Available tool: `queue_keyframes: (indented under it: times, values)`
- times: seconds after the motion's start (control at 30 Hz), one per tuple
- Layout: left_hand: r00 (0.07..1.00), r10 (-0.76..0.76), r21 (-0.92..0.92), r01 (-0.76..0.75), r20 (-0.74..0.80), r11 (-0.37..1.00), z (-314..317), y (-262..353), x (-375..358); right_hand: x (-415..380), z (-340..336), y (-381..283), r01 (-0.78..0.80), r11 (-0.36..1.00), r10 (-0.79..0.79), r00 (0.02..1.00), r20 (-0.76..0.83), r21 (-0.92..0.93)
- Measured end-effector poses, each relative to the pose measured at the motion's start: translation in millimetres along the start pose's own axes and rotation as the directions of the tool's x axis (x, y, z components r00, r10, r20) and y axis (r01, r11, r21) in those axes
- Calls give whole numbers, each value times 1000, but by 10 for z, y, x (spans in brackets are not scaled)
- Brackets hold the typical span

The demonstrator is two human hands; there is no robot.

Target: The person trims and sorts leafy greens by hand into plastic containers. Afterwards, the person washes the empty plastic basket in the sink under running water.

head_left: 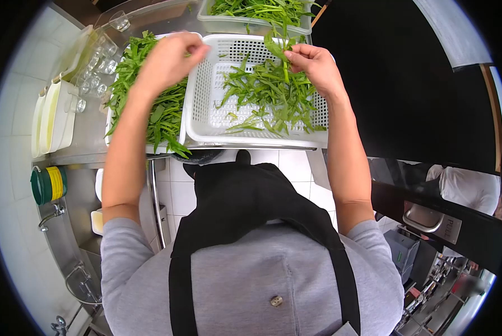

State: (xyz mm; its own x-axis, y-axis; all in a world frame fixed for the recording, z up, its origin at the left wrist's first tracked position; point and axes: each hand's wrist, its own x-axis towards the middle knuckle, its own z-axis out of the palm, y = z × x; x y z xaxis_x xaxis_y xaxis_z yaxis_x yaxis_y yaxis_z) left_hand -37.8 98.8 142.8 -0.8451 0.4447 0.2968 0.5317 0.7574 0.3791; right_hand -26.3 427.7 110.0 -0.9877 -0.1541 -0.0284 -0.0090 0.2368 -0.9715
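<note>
My right hand (317, 68) pinches a leafy green stalk (285, 66) between thumb and fingertips, upright over the right part of a white perforated basket (201, 106). Loose green leaves and sprigs (276, 92) lie in that basket, mostly on its right side. My left hand (172, 60), a little blurred, is raised over the meeting rims of two containers with its fingers curled in; I cannot tell whether a small piece is in them. Beneath my left forearm, a thick heap of long-stemmed greens (164, 120) fills a second white container (181, 134).
Behind the basket stands a translucent tub (251, 26) holding more greens. Clear glasses (106, 66) and white containers (57, 117) line the left side of the metal counter (167, 15). A black panel (413, 84) rises at the right. Taps (52, 217) are at lower left.
</note>
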Motion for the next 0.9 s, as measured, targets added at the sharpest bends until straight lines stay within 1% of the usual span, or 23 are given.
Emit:
queue_keyframes:
  times: [0.07,0.1,0.13,0.17,0.2,0.27,0.3,0.33,0.37,0.4,0.43,0.47,0.53,0.57,0.6,0.63,0.7,0.73,0.77,0.8,0.83,0.87,0.9]
  values:
    - [964,-125,-274,189,236,943,147,472,-10,-3,37,10,19,1000,-19,1000,16,14]
    - [941,-127,-414,256,314,874,265,649,-9,1,68,9,36,999,-37,999,32,28]
    - [938,-157,-473,294,308,831,463,749,0,-8,121,-12,38,999,-38,999,32,29]
    - [938,-156,-472,293,309,831,667,783,-8,-29,194,-38,27,997,-31,998,46,70]
    - [923,-191,-585,362,335,725,864,799,-15,-56,247,-52,15,994,-22,998,58,110]
    - [889,-253,-747,458,382,482,977,855,-20,-84,287,-35,20,995,-24,999,44,94]
    - [889,-250,-746,458,385,483,987,848,-46,-94,293,-26,27,996,-30,999,35,81]
    - [865,-295,-778,497,407,385,995,810,-88,-117,225,-26,-3,998,2,1000,-14,-61]
    - [836,-338,-801,528,432,282,995,772,-132,-124,126,77,-4,998,3,1000,-17,-57]
    - [835,-339,-800,529,433,283,983,739,-169,-107,19,254,-49,869,12,997,-78,-493]
    - [825,-364,-790,540,431,289,964,704,-207,-99,-12,326,-105,557,-10,991,-133,-824]
    - [815,-390,-781,552,429,294,954,681,-241,-113,-15,407,-99,559,-12,992,-127,-824]
    - [814,-397,-790,547,424,278,985,677,-277,-239,61,366,-20,524,-102,991,-86,-851]
    - [814,-399,-799,542,422,261,1019,685,-290,-264,125,338,-17,525,-102,991,-83,-851]
    - [812,-401,-797,545,424,259,1064,692,-310,-293,289,177,-1,758,-34,999,-42,-652]
    - [825,-376,-806,532,422,261,1114,696,-326,-305,434,83,-10,920,18,1000,15,-392]
    - [838,-352,-813,517,417,268,1163,690,-349,-308,650,201,-11,998,18,992,129,-55]
    - [830,-359,-757,546,428,359,1165,684,-382,-300,705,236,-43,993,53,995,89,-105]
    - [819,-369,-690,570,439,445,1159,681,-427,-296,727,256,-41,994,50,994,93,-101]
    - [797,-418,-432,593,437,680,983,763,-424,-312,744,247,-38,974,47,998,36,-224]
    - [797,-419,-430,593,436,681,889,831,-450,-332,750,229,-42,937,37,999,-23,-346]
    - [941,-304,-341,338,153,877,821,897,-483,-373,751,182,-36,929,41,999,4,-368]
    - [989,-100,-157,81,-113,984,797,928,-496,-403,771,173,-35,929,40,999,5,-368]
